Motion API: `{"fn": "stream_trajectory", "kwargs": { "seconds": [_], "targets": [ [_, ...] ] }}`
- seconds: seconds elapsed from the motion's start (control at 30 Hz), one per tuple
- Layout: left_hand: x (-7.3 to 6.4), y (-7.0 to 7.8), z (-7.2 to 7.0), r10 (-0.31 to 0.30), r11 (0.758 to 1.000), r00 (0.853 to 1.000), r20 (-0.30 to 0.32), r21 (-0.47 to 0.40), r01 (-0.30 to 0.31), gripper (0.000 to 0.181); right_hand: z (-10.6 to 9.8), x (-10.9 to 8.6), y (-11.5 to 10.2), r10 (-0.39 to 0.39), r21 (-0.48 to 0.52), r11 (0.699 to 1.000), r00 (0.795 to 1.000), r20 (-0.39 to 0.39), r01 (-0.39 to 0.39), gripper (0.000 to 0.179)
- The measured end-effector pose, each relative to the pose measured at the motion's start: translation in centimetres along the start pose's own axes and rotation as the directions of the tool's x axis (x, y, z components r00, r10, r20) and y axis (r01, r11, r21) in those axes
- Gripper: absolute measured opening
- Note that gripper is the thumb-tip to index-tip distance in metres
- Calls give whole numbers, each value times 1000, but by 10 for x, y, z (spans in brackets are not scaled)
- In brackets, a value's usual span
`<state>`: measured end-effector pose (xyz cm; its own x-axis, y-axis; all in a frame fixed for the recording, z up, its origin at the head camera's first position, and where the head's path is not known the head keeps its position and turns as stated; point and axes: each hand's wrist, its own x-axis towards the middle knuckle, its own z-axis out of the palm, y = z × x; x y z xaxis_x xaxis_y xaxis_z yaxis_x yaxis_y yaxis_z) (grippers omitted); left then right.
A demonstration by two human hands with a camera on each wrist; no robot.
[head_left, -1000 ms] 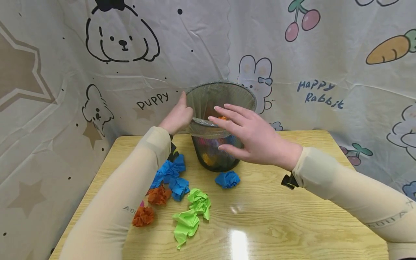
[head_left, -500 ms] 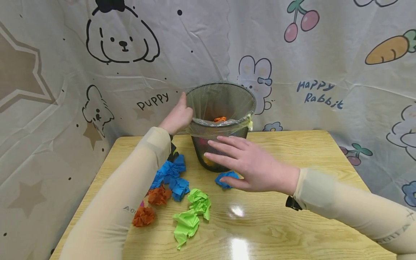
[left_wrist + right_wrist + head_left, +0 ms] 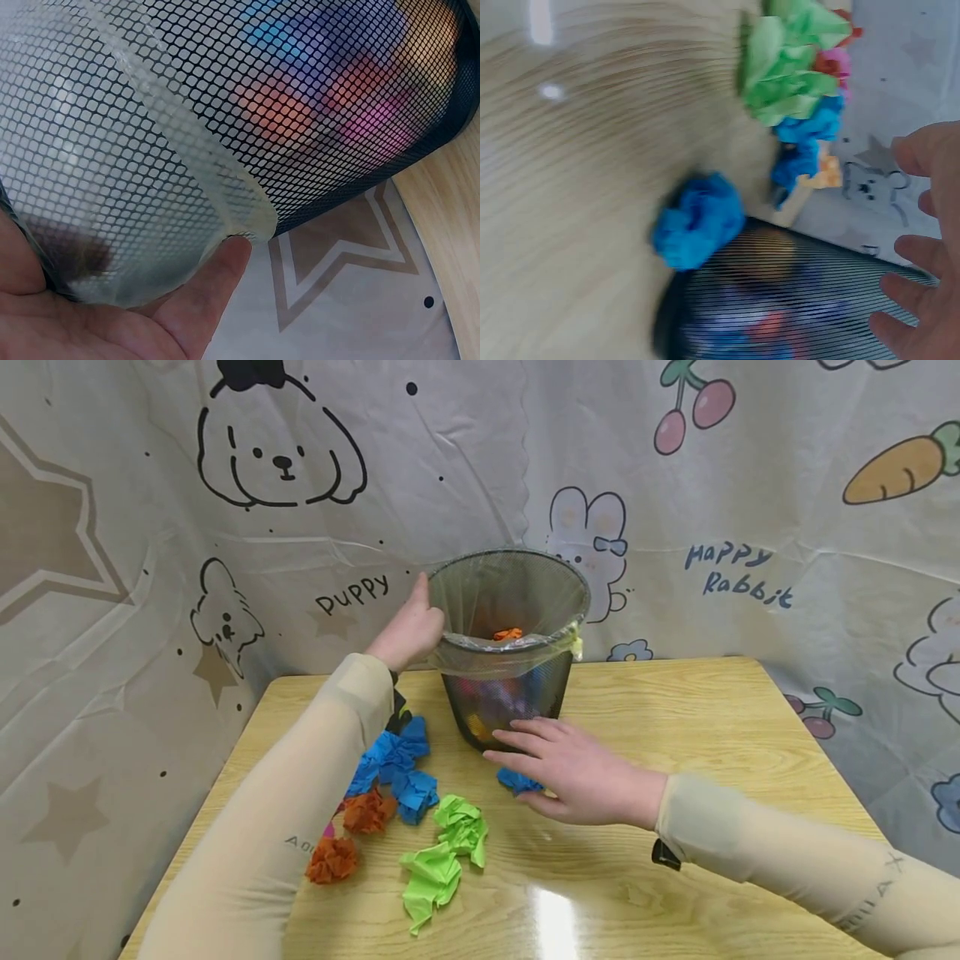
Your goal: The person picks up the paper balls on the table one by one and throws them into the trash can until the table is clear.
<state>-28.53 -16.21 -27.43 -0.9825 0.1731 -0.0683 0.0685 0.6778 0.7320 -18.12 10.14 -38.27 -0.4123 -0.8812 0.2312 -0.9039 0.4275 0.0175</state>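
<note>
A black mesh wastebasket (image 3: pixel 555 685) with a clear plastic liner (image 3: pixel 480 660) stands at the back of the table. My left hand (image 3: pixel 411 631) grips its left rim; in the left wrist view the thumb (image 3: pixel 217 281) presses the liner's folded edge from outside. Orange paper (image 3: pixel 508 633) and other coloured crumples lie inside. My right hand (image 3: pixel 577 772), fingers spread, hovers at a blue crumpled paper ball (image 3: pixel 514 780) just in front of the basket, partly covering it in the head view. The whole blue ball (image 3: pixel 697 221) shows in the right wrist view, apart from the fingers.
Left of centre lie several blue crumpled papers (image 3: pixel 390 756), two brown-orange balls (image 3: pixel 332 860) and bright green crumpled papers (image 3: pixel 432 878). A bit of pink peeks out beside the left sleeve. A printed cloth (image 3: pixel 465 468) hangs behind the wooden table (image 3: pixel 675 893).
My right hand has moved from in front of the basket's rim down towards the table and the blue paper ball. The left hand has stayed at the rim.
</note>
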Motion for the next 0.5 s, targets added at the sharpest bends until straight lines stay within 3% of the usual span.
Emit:
{"fn": "stream_trajectory", "kwargs": {
  "seconds": [0.27,0.5],
  "targets": [
    [1,0,0,2,1000,1000,-2,5,-2,71,32,-3,10,85,-9,996,991,100,-85,62],
    [2,1,0,-1,1000,1000,-2,3,1,71,54,-5,16,121,-5,993,984,130,-121,63]
  ]
}}
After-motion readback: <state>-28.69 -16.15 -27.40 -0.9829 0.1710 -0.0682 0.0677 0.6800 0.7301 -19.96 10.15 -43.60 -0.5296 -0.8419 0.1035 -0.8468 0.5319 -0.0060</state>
